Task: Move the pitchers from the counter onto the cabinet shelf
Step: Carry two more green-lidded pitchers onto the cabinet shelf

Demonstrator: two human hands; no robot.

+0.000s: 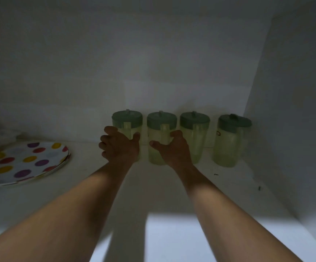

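Several translucent pitchers with green lids stand in a row at the back of the white cabinet shelf (154, 188). My left hand (119, 146) wraps the lower body of the leftmost pitcher (127, 119), fingers on its left side and thumb on its front. My right hand (174, 149) grips the second pitcher (161, 121), thumb across its front, fingers hidden on its right side. A third pitcher (194, 121) stands just right of that hand. The last pitcher (228, 146) stands apart near the right wall. All are upright.
A stack of white plates with coloured dots (21, 163) lies on the shelf at the left, with a pale folded item (0, 136) behind it. The cabinet's right wall (289, 129) is close to the last pitcher. Small dark specks lie on the shelf at the right.
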